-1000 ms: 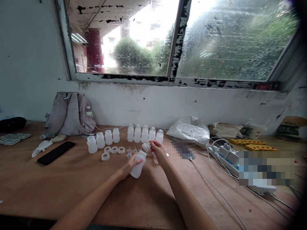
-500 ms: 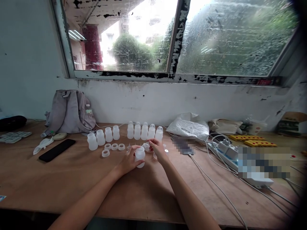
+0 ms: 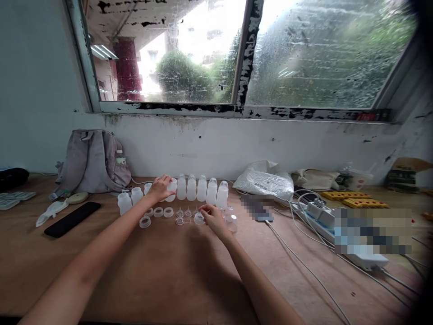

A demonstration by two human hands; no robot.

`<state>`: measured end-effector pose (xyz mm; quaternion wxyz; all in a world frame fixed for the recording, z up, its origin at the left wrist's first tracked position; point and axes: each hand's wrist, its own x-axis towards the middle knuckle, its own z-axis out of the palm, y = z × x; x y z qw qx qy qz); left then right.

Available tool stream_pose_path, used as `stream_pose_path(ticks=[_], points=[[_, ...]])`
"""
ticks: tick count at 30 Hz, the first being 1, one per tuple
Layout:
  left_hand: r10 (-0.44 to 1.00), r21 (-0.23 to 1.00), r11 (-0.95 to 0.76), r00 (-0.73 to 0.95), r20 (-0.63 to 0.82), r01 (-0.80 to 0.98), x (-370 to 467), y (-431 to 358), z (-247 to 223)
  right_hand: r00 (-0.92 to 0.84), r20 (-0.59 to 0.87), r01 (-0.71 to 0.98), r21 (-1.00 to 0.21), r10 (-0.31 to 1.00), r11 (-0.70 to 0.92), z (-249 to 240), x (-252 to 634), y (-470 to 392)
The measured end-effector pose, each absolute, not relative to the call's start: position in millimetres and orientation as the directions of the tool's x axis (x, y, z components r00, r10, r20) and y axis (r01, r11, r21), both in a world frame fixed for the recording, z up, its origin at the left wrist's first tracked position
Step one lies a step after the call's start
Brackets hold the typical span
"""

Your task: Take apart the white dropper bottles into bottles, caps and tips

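Observation:
At the right end of the row of uncapped bottles, my left hand [image 3: 159,188] has its fingers round the upper part of a frosted white baby bottle [image 3: 172,190]. My right hand [image 3: 213,218] pinches a clear nipple with a white collar ring [image 3: 199,219] low over the table. More uncapped bottles [image 3: 124,204] stand to the left, partly hidden by my left hand and arm. Loose collar rings [image 3: 168,212] lie below them. Clear nipples [image 3: 179,220] rest between the rings and my right hand. Several bottles with clear domed caps [image 3: 191,188] stand upright behind.
A clear domed cap [image 3: 232,223] lies right of my right hand. A phone [image 3: 265,210] with a cable, a plastic bag [image 3: 265,179] and a power strip [image 3: 361,255] are on the right. Left are a black case [image 3: 72,219] and a grey backpack [image 3: 91,162].
My left hand has carried the bottle from the front middle back and left to the bottle row. My right hand has lowered slightly toward the table with the nipple and collar.

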<state>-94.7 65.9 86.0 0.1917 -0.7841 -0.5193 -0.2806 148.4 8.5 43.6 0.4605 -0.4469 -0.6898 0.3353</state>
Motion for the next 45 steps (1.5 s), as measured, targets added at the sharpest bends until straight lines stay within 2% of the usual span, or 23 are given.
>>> stream_pose_path(ticks=[4, 9, 17, 23, 26, 31, 37, 41, 45], points=[[0.739, -0.102, -0.287, 0.288, 0.609, 0.953, -101, 86, 76, -0.26, 0.405, 0.465, -0.743, 0.877, 0.481, 42, 144, 3], [0.764, -0.122, -0.222, 0.25, 0.595, 0.967, -100, 99, 61, -0.341, 0.349, 0.537, -0.69, 0.873, 0.485, 34, 142, 5], [0.766, -0.063, -0.226, 0.217, 0.605, 0.972, -100, 105, 52, -0.369, 0.31, 0.586, -0.654, 0.876, 0.478, 29, 144, 5], [0.765, -0.043, -0.223, 0.203, 0.611, 0.974, -95, 96, 55, -0.365, 0.184, 0.744, -0.531, 0.912, 0.405, 26, 144, -2], [0.717, -0.034, -0.248, 0.207, 0.666, 0.968, -86, 83, 61, -0.38, 0.185, 0.763, -0.491, 0.906, 0.42, 20, 141, -2], [0.663, 0.086, -0.308, 0.149, 0.734, 0.947, -59, 30, 54, -0.434, 0.278, 0.711, -0.478, 0.857, 0.515, 15, 134, 0], [0.753, 0.258, -0.461, 0.22, 0.62, 0.849, -39, -40, 26, -0.517, 0.325, 0.617, -0.5, 0.792, 0.607, 14, 129, -2], [0.78, 0.364, -0.529, 0.271, 0.564, 0.766, -37, -51, 19, -0.527, 0.355, 0.58, -0.513, 0.772, 0.633, 11, 126, -2], [0.801, 0.418, -0.521, 0.258, 0.541, 0.744, -34, -50, 17, -0.547, 0.376, 0.537, -0.528, 0.748, 0.658, 7, 124, -3]])
